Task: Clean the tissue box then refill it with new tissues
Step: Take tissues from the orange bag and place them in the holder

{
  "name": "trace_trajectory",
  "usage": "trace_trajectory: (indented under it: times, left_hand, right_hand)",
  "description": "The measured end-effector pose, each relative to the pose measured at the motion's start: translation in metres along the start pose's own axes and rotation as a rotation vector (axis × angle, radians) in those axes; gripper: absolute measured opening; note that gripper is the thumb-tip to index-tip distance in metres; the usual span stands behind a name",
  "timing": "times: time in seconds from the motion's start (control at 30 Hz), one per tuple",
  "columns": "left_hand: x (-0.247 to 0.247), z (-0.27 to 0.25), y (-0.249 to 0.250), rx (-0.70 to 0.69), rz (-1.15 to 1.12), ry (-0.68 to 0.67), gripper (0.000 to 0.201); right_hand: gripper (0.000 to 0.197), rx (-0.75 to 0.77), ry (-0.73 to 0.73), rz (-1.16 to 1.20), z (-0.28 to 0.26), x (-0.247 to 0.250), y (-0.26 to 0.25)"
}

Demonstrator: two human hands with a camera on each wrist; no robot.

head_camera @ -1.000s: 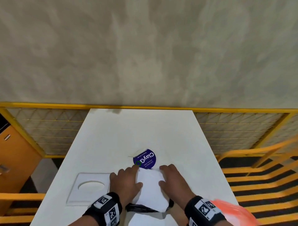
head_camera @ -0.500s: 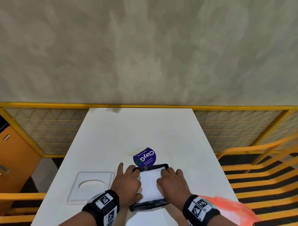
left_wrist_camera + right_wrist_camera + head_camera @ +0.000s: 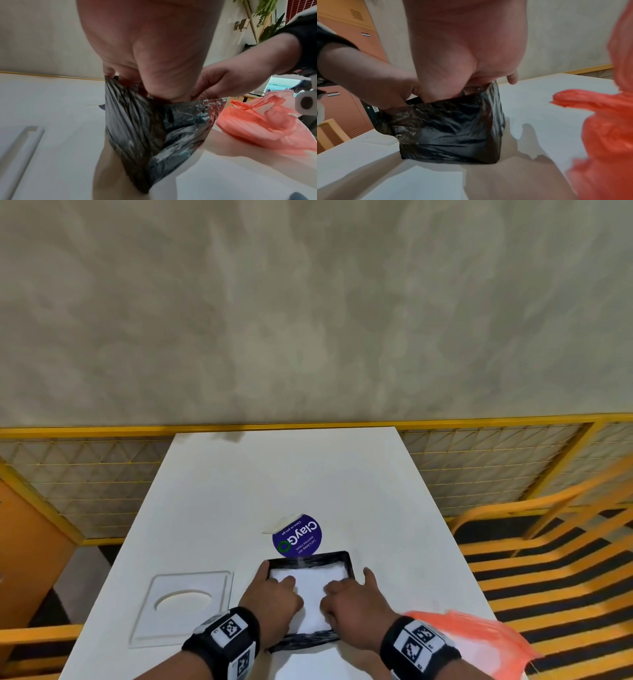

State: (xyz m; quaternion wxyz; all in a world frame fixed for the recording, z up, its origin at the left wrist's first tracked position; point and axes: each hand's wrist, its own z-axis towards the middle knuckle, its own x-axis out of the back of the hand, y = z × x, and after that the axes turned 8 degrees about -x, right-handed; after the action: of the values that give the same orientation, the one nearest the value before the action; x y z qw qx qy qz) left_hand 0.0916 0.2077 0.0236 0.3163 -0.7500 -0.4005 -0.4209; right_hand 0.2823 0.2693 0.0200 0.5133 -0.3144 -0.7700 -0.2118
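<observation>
Pressing down, we see white table (image 3: 308,481); black tissue box (image 3: 329,560) at 6 o'clock; left hand (image 3: 270,601), right hand (image 3: 349,601) side by side, fingers flat on white tissues (image 3: 310,587) inside, gripping nothing; white lid (image 3: 185,604) at 9 o'clock.

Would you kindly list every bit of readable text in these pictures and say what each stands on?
"ClayGo": purple round sticker on the white table, upside down to the head camera.
Small lines beside it: too small to read surely.
Wristband markers: patterns only, no words.
Locker labels: blurred, unreadable.
</observation>
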Motion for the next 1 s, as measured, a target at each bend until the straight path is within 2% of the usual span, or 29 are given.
trace_trajectory:
  times: [0.13, 0.23, 0.3, 0.33, 0.4, 0.47, 0.53, 0.6, 0.67, 0.8, 0.93, 1.0]
  left_hand:
    - [0.005, 0.001, 0.003, 0.036, -0.018, -0.014, 0.023]
    - [0.011, 0.003, 0.004, 0.058, -0.025, -0.011, 0.024]
    - [0.023, 0.005, 0.006, 0.091, -0.075, -0.016, 0.018]
    - [0.027, 0.007, 0.01, 0.085, -0.1, 0.044, 0.015]
    - [0.04, 0.015, 0.02, 0.043, -0.149, 0.175, 0.014]
    - [0.05, 0.028, 0.035, -0.042, -0.196, 0.279, 0.027]
    - [0.058, 0.037, 0.054, -0.101, -0.197, 0.317, 0.029]
    - [0.059, 0.046, 0.071, -0.126, -0.223, 0.351, 0.027]
    - [0.063, 0.051, 0.085, -0.145, -0.241, 0.339, 0.027]
    - [0.066, 0.054, 0.098, -0.194, -0.266, 0.316, 0.026]
    - [0.066, 0.054, 0.096, -0.221, -0.25, 0.301, 0.027]
    - [0.067, 0.051, 0.094, -0.227, -0.264, 0.287, 0.028]
  right_hand:
    - [0.028, 0.017, 0.045, 0.183, -0.003, 0.001, 0.005]
    - [0.028, 0.001, 0.25, 0.431, -0.015, 0.002, 0.016]
    - [0.022, -0.116, 0.382, 0.571, -0.029, 0.005, 0.029]
    - [0.019, -0.204, 0.407, 0.6, -0.038, 0.005, 0.037]
    - [0.016, -0.368, 0.358, 0.573, -0.055, 0.004, 0.054]
    - [0.012, -0.49, 0.212, 0.483, -0.074, -0.001, 0.07]
    - [0.018, -0.542, 0.068, 0.384, -0.091, -0.009, 0.081]
    - [0.028, -0.578, 0.001, 0.323, -0.102, -0.024, 0.089]
    - [0.034, -0.615, 0.014, 0.314, -0.108, -0.043, 0.097]
    - [0.03, -0.644, 0.052, 0.288, -0.106, -0.079, 0.106]
    - [0.054, -0.682, 0.051, 0.278, -0.103, -0.084, 0.104]
    - [0.059, -0.699, 0.006, 0.308, -0.101, -0.079, 0.102]
